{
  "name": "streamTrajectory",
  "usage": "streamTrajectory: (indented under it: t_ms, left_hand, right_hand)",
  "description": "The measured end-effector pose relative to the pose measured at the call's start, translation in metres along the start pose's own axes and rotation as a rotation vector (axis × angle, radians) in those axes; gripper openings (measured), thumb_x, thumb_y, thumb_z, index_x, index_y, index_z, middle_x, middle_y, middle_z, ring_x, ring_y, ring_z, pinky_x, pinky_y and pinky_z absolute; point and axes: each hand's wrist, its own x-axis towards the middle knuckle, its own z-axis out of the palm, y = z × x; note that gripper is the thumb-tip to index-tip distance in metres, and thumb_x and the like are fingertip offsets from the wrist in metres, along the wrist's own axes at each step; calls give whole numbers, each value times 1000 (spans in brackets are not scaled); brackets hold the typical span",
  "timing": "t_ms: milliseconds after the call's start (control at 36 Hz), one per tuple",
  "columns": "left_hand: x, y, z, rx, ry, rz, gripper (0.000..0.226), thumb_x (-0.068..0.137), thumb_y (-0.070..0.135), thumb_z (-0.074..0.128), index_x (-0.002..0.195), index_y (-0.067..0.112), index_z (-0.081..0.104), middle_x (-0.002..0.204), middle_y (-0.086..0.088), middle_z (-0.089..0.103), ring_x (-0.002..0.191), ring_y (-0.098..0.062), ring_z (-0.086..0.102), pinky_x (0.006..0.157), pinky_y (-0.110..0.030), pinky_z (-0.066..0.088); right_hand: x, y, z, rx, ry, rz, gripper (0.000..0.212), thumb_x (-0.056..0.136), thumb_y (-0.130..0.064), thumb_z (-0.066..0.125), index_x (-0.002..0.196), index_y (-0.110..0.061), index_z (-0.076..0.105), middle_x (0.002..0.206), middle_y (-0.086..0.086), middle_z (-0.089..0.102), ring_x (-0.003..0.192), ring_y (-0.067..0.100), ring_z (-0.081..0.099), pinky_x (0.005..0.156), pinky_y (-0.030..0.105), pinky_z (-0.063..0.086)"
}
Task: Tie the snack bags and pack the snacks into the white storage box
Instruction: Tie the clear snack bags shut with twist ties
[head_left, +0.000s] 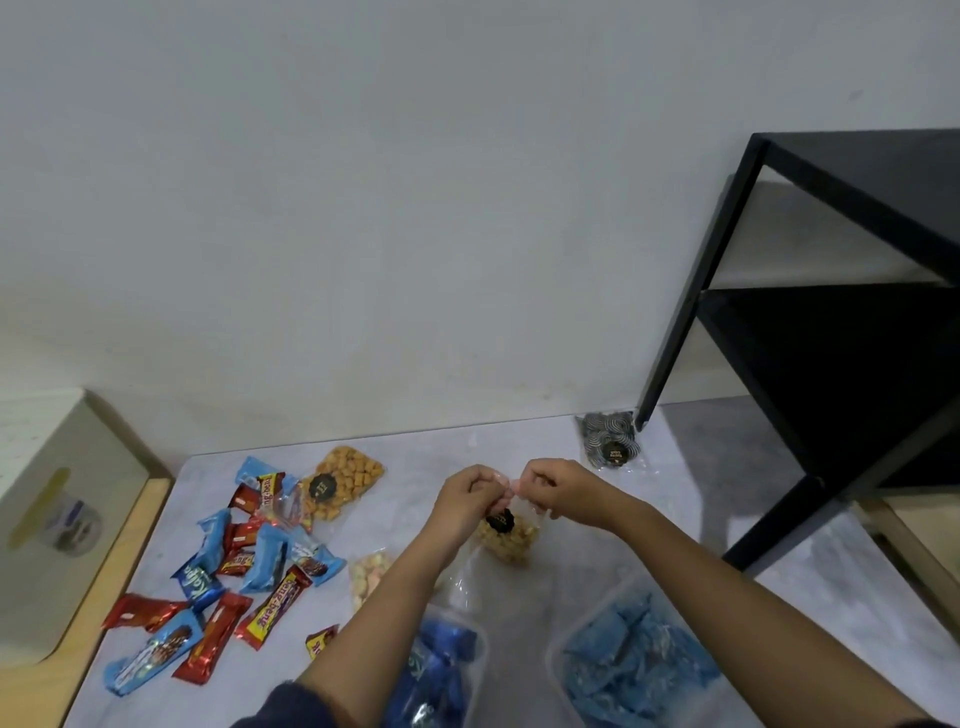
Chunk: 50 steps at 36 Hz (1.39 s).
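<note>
A clear snack bag (509, 538) of golden-brown pieces with a round black label hangs between my hands above the grey mat. My left hand (467, 499) and my right hand (556, 488) both pinch its twisted top, fingers curled. A second bag of the same snack (345, 480) lies flat at the back of the mat. Partly hidden under my left forearm is a bag of pale pieces (366, 571). Two clear storage boxes stand at the near edge: one (470, 639) holds dark blue packets, the other (561, 644) light blue packets.
Several red and blue wrapped bars (228, 582) lie scattered on the left of the mat (426, 457). A bag of dark swirled pieces (610, 441) sits by the foot of a black shelf frame (737, 234) at the right. A beige container (57, 519) stands at far left.
</note>
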Motion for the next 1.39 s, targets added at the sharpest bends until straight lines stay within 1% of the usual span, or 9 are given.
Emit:
streamTrajectory:
  t_ms: [83,167,306,417,528,778,972,1111,1389]
  left_hand:
    - [-2,-3,-1,-8,-48,6,9,88,-1,53,88,0,62,75,-8,62,64,-9,60,67,-19,51]
    - [-4,-4,-5,-39,-73,5,9,89,2,54,88,1,63,74,-6,65,68,-11,62,68,-20,53]
    - [-6,-3,-9,-36,-110,7,13,91,5,53,96,-3,62,81,-7,67,74,-9,65,76,-19,54]
    - [-9,-3,-12,9,-148,47,11,91,6,54,94,-1,63,83,-9,67,79,-10,66,80,-20,54]
    - [-9,-1,-13,72,-153,85,11,91,2,54,89,3,65,76,-3,67,72,-4,66,77,-18,54]
    - [-7,0,-8,114,-161,103,11,91,-3,52,95,-3,61,76,-9,63,66,0,66,69,-13,53]
    - [-9,-3,-8,130,-212,124,15,90,1,54,96,-9,63,81,-9,65,72,-5,66,75,-18,54]
    - [-10,-2,-8,141,-257,135,11,90,0,54,90,-3,65,82,-10,65,74,-10,65,78,-21,54]
    - [-7,3,-9,216,-287,162,12,90,4,56,92,1,67,87,-12,67,77,-12,66,77,-21,53]
  right_hand:
    - [0,0,3,20,-17,10,24,87,-37,60,76,-17,56,67,-3,58,63,8,52,62,24,46]
    - [1,1,5,84,-31,4,15,89,-24,58,74,-19,57,70,0,58,66,10,54,63,23,46]
    - [1,0,8,135,-18,3,22,87,-11,52,69,-21,58,68,1,58,65,11,53,62,22,44]
    - [1,-1,9,164,-7,20,24,85,-6,47,66,-17,56,64,1,55,58,9,53,59,22,44]
    - [0,-2,7,174,-30,39,23,86,-3,45,67,-14,54,63,1,53,56,9,52,55,19,47]
    - [-3,-1,7,131,-11,40,24,85,-4,45,66,-15,54,64,2,54,58,11,53,55,21,50]
    - [-5,-6,4,118,-34,18,23,85,-5,46,68,-14,57,64,3,57,59,9,54,60,28,54]
    - [-3,-5,1,99,-45,15,23,86,-6,47,68,-13,60,63,1,59,57,8,57,63,30,55]
    - [1,-8,-4,78,-70,18,25,87,-4,44,70,-8,62,63,3,61,55,7,60,62,27,55]
